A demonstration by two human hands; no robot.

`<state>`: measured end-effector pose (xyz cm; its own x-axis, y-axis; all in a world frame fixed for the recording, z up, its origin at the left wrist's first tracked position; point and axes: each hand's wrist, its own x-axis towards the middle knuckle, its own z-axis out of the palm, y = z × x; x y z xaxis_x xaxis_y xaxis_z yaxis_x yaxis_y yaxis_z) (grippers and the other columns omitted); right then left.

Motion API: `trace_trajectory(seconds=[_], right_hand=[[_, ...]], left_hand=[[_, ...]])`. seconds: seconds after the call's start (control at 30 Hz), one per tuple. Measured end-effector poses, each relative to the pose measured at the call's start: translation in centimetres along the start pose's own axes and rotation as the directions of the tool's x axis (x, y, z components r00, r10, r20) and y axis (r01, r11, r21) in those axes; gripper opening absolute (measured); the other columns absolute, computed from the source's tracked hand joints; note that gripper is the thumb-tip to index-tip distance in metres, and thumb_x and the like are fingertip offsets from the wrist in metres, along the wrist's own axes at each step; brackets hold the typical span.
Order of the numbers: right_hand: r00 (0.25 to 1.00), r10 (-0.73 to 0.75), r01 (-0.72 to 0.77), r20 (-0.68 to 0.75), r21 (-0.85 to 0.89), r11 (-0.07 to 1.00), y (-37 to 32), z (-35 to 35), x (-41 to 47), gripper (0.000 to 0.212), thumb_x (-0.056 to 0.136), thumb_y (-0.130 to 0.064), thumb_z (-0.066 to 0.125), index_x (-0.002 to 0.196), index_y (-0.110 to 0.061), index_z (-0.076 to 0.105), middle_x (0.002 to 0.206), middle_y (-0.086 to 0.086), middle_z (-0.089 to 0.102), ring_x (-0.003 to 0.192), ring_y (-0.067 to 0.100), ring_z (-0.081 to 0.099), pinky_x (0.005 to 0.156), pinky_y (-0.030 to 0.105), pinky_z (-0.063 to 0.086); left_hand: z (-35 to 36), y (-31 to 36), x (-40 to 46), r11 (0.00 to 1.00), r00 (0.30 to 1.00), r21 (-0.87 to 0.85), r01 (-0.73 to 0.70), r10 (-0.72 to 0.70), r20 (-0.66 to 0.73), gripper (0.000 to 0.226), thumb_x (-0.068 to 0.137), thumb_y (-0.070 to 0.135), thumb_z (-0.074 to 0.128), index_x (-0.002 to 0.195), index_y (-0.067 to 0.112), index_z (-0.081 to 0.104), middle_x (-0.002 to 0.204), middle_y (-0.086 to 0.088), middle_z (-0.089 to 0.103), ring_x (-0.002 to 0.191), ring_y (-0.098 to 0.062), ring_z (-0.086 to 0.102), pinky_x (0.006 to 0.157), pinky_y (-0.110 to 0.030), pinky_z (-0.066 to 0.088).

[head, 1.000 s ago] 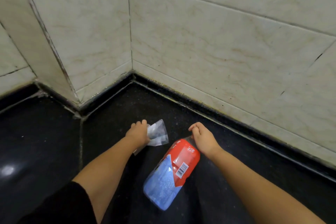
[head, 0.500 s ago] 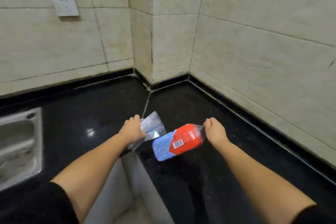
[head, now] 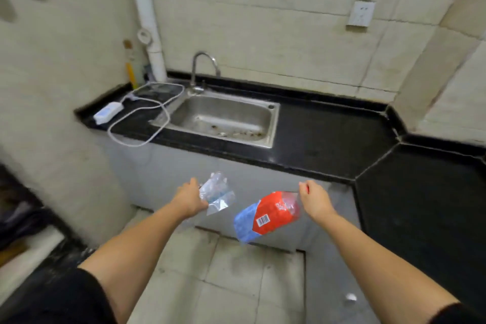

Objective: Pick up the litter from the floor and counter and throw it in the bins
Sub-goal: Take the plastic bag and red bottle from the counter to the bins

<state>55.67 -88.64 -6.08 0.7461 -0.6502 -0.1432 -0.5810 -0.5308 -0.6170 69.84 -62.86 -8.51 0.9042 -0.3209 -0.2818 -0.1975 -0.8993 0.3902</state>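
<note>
I've got litter in both hands and I'm at the carrying step — the pickup looks done for these two pieces, and what's left is finding a bin. No bin shows clearly from here; the dark shapes at the far left are too blurred to call. So the next move, as I judge it, is to turn and look for one while keeping both grips closed.

My left hand (head: 190, 198) is clamped on a crumpled clear plastic wrapper (head: 217, 193), thin and crinkly, its loose corner sticking out past my fingers. My right hand (head: 314, 200) is pinched shut around the neck of a clear plastic bottle with a red and blue label (head: 265, 216), which hangs tilted, base down toward the left. It looks light and empty, so I expect it to swing a little as I turn.

Both pieces are in the air in front of the glossy black stone counter (head: 328, 139), above the pale tiled floor (head: 236, 284). Set into the counter is a dull stainless-steel sink (head: 273, 123), with a white cable (head: 136, 118) looped beside it. A small white scrap (head: 350, 297) lies on the floor — possibly more litter, too blurred to tell.
</note>
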Motion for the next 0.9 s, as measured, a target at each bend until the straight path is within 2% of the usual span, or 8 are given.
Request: trace_trajectory(seconds=[0.2,0.3,0.43,0.5,0.6,0.73,0.8,0.9], right_hand=[[0.962,-0.184,0.196,0.201,-0.042,0.980,-9.6,11.4,-8.2,0.035,0.100,-0.018,0.039,0.102,0.012,0.057,0.114,0.036,0.061,0.109,0.045,0.055,0.090,0.043,0.041],[0.930,-0.257,0.273,0.262,-0.024,0.962,-13.6,16.7,-14.8,0.025,0.099,-0.020,0.041,0.085,-0.004,0.053,0.109,0.036,0.062,0.105,0.045,0.057,0.088,0.043,0.043],[0.888,-0.310,0.337,0.339,-0.020,0.941,-17.4,24.5,-25.0,0.040,0.098,-0.018,0.040,0.060,-0.013,0.033,0.105,0.035,0.061,0.101,0.043,0.056,0.085,0.042,0.042],[0.851,-0.303,0.355,0.428,-0.045,0.934,-19.2,28.7,-29.9,0.035,0.098,-0.018,0.039,0.063,-0.011,0.039,0.104,0.031,0.063,0.099,0.040,0.058,0.082,0.039,0.043],[0.767,-0.326,0.432,0.553,-0.069,0.899,-22.0,35.0,-36.3,0.029,0.097,-0.018,0.039,0.078,-0.004,0.056,0.102,0.026,0.067,0.087,0.033,0.058,0.073,0.032,0.040],[0.641,-0.352,0.560,0.682,-0.103,0.822,-24.7,43.7,-43.6,0.032,0.097,-0.023,0.040,0.097,0.002,0.060,0.105,0.027,0.064,0.099,0.038,0.059,0.083,0.039,0.045],[0.577,-0.361,0.617,0.733,-0.101,0.781,-25.2,47.8,-46.6,0.030,0.097,-0.022,0.041,0.098,0.002,0.059,0.107,0.028,0.062,0.098,0.038,0.059,0.084,0.039,0.046],[0.481,-0.360,0.703,0.799,-0.106,0.703,-25.0,53.8,-49.4,0.027,0.099,-0.015,0.039,0.107,0.003,0.057,0.111,0.024,0.058,0.106,0.037,0.054,0.087,0.037,0.045]], left_hand=[[-1.9,-17.3,-10.6,0.966,0.967,-0.080,0.247,-0.252,-0.049,0.052,0.079,0.026,0.065,0.119,0.001,0.044,0.127,-0.023,0.055,0.117,-0.040,0.055,0.094,-0.039,0.045],[-2.1,-25.6,-17.5,0.930,0.933,-0.122,0.347,-0.356,-0.059,0.055,0.080,0.027,0.064,0.124,0.002,0.043,0.129,-0.021,0.054,0.118,-0.038,0.055,0.096,-0.039,0.047],[-2.0,-37.0,-28.6,0.857,0.875,-0.221,0.467,-0.484,-0.028,0.067,0.078,0.027,0.067,0.134,0.006,0.039,0.130,-0.015,0.054,0.116,-0.032,0.057,0.091,-0.036,0.051],[-2.0,-42.7,-34.6,0.794,0.820,-0.262,0.548,-0.572,-0.019,0.064,0.077,0.027,0.067,0.131,0.005,0.041,0.128,-0.016,0.055,0.112,-0.032,0.058,0.086,-0.036,0.051],[-1.8,-50.3,-42.5,0.664,0.705,-0.322,0.675,-0.709,0.019,0.062,0.074,0.029,0.072,0.122,0.003,0.044,0.124,-0.018,0.057,0.111,-0.035,0.058,0.085,-0.039,0.049],[0.8,-57.6,-49.4,0.493,0.562,-0.397,0.774,-0.824,0.072,0.061,0.075,0.029,0.072,0.121,-0.001,0.044,0.125,-0.022,0.055,0.114,-0.038,0.056,0.091,-0.041,0.048],[3.1,-60.1,-50.9,0.423,0.515,-0.423,0.801,-0.848,0.128,0.059,0.077,0.028,0.070,0.121,-0.001,0.045,0.124,-0.021,0.055,0.112,-0.038,0.057,0.089,-0.040,0.049],[7.0,-63.5,-50.6,0.333,0.481,-0.481,0.811,-0.848,0.224,0.058,0.071,0.028,0.072,0.115,0.001,0.046,0.119,-0.022,0.057,0.106,-0.038,0.059,0.084,-0.041,0.052]])
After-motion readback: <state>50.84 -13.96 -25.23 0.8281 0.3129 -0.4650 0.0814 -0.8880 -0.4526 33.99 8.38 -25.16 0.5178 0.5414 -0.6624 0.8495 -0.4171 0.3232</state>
